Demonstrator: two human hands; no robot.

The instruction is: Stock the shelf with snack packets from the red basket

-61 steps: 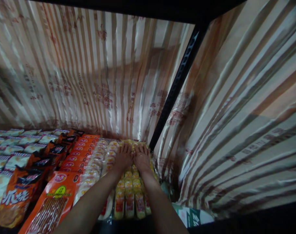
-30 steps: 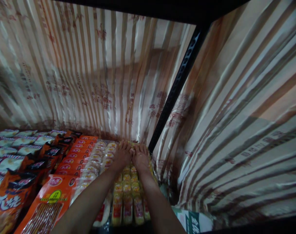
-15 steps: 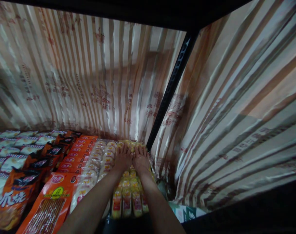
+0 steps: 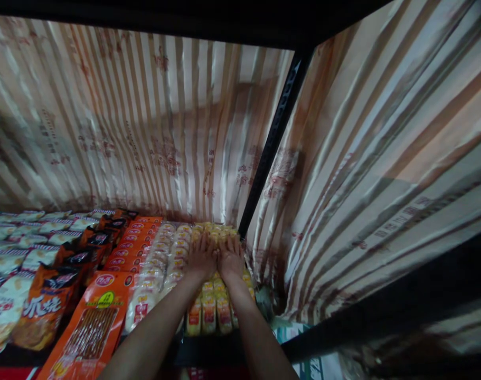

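Note:
Both my arms reach deep into a shelf bay. My left hand and my right hand lie side by side, palms down, fingers stretched flat on a row of small yellow snack packets at the back right of the shelf. The fingertips nearly reach the striped cloth behind. Neither hand grips anything that I can see. To the left of my left hand runs a row of pale clear-wrapped packets.
Orange flat packs, dark orange bags and white bags fill the shelf to the left. Striped satin cloth lines the back and right side. A black perforated upright stands just right of my hands.
My hands stay flat on the yellow packets and have slid slightly toward the back. The view has tilted, and a dark shelf edge now shows at the lower right.

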